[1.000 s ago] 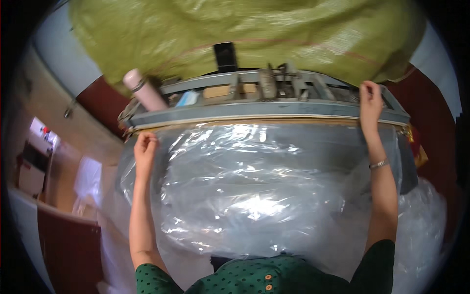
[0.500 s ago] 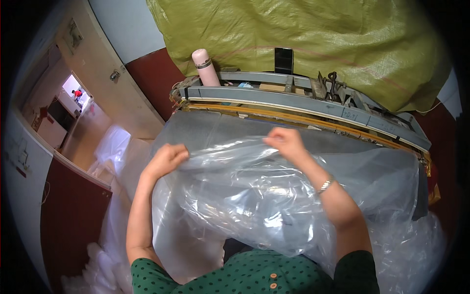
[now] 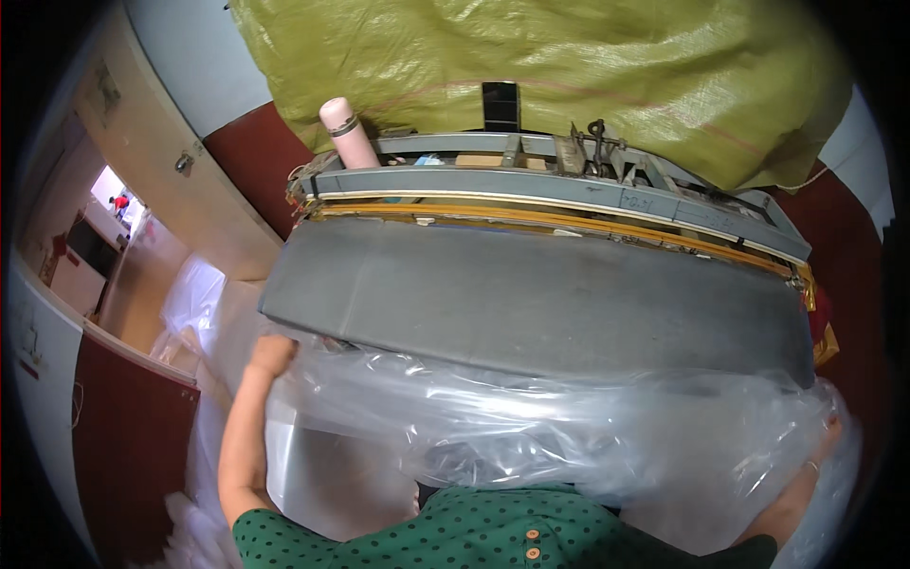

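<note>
At the far left a doorway (image 3: pixel 114 204) opens onto a lit room, well away from the work. Nearer in, the person's left hand (image 3: pixel 270 356) is closed on the left edge of a big sheet of clear plastic (image 3: pixel 569 427); its fingers are curled into the film, so how tightly they pinch cannot be made out, but the grip looks meant to keep the loose sheet gathered and off the floor. The plastic lies bunched across the person's front, from those fingers over to the other hand, slack and crumpled rather than stretched.

Just above the bunched film, past the fingertips, the grey tabletop (image 3: pixel 531 299) is bare. Along its far edge runs a long metal bar with a yellow strip (image 3: pixel 559 204), probably a sealing machine. A pink bottle (image 3: pixel 343 133) stands at its left end and a dark phone (image 3: pixel 500 104) leans behind its middle, both kept clear of the work. A large green woven sack (image 3: pixel 569 66) rises behind.

At the lower right, the right hand (image 3: pixel 815 465) is wrapped under the plastic's other end; its fingers are mostly veiled, apparently clutching the film.
</note>
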Action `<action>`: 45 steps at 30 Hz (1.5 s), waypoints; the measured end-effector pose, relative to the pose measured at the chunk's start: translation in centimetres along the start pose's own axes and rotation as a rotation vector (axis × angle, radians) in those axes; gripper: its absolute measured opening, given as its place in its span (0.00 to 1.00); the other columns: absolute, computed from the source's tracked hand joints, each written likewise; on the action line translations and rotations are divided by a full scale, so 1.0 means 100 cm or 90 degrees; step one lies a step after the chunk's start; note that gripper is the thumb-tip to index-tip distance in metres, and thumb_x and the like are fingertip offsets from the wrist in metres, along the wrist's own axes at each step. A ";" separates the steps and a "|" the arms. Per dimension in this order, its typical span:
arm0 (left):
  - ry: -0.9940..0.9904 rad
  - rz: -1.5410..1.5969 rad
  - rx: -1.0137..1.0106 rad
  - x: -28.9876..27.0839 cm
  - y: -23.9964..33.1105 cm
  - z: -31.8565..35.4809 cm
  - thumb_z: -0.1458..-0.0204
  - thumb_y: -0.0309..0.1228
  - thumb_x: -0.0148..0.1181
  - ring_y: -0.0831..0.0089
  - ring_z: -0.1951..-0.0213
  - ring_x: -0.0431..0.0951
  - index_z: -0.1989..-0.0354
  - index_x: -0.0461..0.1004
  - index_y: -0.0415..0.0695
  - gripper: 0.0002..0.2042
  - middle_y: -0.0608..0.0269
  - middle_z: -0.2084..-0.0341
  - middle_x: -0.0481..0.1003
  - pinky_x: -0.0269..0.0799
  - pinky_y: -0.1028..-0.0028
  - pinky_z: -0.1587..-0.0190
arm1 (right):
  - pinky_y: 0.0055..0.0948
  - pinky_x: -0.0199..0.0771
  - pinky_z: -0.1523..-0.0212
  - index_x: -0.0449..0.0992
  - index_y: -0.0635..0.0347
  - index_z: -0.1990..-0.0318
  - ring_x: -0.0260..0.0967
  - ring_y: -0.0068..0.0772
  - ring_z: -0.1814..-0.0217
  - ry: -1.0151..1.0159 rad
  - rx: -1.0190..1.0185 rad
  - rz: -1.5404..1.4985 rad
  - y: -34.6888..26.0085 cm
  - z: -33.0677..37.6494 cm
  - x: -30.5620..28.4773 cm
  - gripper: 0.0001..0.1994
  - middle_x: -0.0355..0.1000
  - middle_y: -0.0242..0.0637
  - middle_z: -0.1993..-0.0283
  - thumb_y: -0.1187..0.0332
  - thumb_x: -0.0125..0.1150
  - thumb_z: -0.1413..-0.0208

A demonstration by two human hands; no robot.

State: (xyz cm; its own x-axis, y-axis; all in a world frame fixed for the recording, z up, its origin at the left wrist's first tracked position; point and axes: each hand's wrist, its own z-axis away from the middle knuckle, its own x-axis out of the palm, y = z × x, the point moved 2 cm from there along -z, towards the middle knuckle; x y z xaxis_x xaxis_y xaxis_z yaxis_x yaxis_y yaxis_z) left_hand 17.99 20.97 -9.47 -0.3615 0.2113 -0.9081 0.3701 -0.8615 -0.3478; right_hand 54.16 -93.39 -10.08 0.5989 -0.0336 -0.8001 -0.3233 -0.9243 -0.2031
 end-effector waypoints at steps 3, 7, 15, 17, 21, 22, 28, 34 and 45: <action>0.298 -0.006 -0.080 -0.032 -0.064 -0.017 0.56 0.27 0.50 0.56 0.68 0.75 0.70 0.76 0.47 0.07 0.54 0.73 0.75 0.69 0.59 0.67 | 0.32 0.68 0.66 0.75 0.64 0.69 0.71 0.35 0.69 -0.059 0.104 0.064 0.036 -0.012 -0.008 0.14 0.73 0.41 0.72 0.60 0.60 0.53; 0.879 0.304 -0.284 -0.133 -0.067 -0.045 0.52 0.26 0.51 0.62 0.69 0.73 0.67 0.71 0.40 0.06 0.55 0.68 0.74 0.67 0.68 0.63 | 0.32 0.68 0.65 0.75 0.65 0.69 0.71 0.36 0.69 -0.098 0.139 -0.005 0.025 -0.033 0.009 0.15 0.74 0.42 0.72 0.59 0.61 0.54; 0.341 0.648 -0.171 -0.020 0.037 -0.172 0.47 0.38 0.50 0.62 0.40 0.57 0.38 0.48 0.39 0.30 0.48 0.41 0.57 0.50 0.67 0.40 | 0.30 0.68 0.67 0.77 0.64 0.68 0.68 0.29 0.72 -0.070 0.064 -0.382 -0.065 -0.040 0.091 0.14 0.74 0.37 0.72 0.60 0.58 0.52; 0.331 0.404 -0.202 -0.007 0.041 -0.193 0.46 0.40 0.48 0.58 0.40 0.57 0.37 0.48 0.42 0.30 0.48 0.41 0.57 0.51 0.66 0.40 | 0.32 0.68 0.66 0.77 0.63 0.69 0.70 0.31 0.71 -0.028 0.050 -0.308 -0.054 -0.042 0.093 0.12 0.74 0.38 0.71 0.61 0.58 0.53; 0.187 0.255 -0.193 -0.013 0.015 -0.179 0.44 0.49 0.39 0.61 0.35 0.46 0.37 0.50 0.62 0.25 0.65 0.37 0.51 0.39 0.46 0.41 | 0.40 0.70 0.64 0.77 0.61 0.69 0.72 0.46 0.64 -0.007 0.126 0.102 -0.191 -0.014 0.065 0.13 0.74 0.45 0.66 0.60 0.54 0.51; 0.183 0.319 -0.139 -0.004 -0.007 -0.184 0.44 0.47 0.42 0.62 0.35 0.45 0.37 0.50 0.55 0.27 0.61 0.36 0.48 0.37 0.52 0.39 | 0.42 0.70 0.64 0.77 0.61 0.69 0.72 0.49 0.61 -0.041 0.149 0.123 -0.203 -0.016 0.064 0.14 0.74 0.46 0.64 0.59 0.53 0.50; 0.378 0.626 0.139 -0.132 0.148 -0.178 0.44 0.35 0.46 0.64 0.54 0.71 0.53 0.70 0.37 0.16 0.52 0.57 0.72 0.63 0.72 0.50 | 0.40 0.71 0.62 0.78 0.59 0.67 0.72 0.48 0.60 -0.080 0.208 0.114 -0.210 -0.016 0.045 0.14 0.74 0.46 0.63 0.59 0.51 0.48; -0.224 0.928 0.545 -0.253 0.457 -0.066 0.47 0.31 0.54 0.77 0.62 0.73 0.56 0.72 0.40 0.12 0.62 0.64 0.75 0.68 0.77 0.59 | 0.42 0.70 0.60 0.72 0.61 0.59 0.71 0.48 0.59 -0.124 0.180 0.098 -0.202 -0.018 0.056 0.16 0.74 0.46 0.63 0.58 0.50 0.47; -0.545 1.225 0.611 -0.299 0.521 -0.001 0.49 0.30 0.55 0.79 0.72 0.69 0.65 0.66 0.42 0.08 0.66 0.76 0.71 0.65 0.74 0.61 | 0.39 0.71 0.60 0.76 0.58 0.64 0.72 0.44 0.58 -0.125 0.208 0.068 -0.204 -0.014 0.050 0.12 0.74 0.45 0.62 0.62 0.49 0.46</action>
State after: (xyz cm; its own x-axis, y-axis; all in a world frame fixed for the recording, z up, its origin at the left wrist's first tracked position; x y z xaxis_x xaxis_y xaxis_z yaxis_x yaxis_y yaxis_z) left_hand 48.18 -30.21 -0.46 -0.4557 -0.7804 0.4282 0.3285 0.2996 0.8957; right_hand 64.74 -75.18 -9.13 0.4079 -0.0201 -0.9128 -0.6111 -0.7488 -0.2566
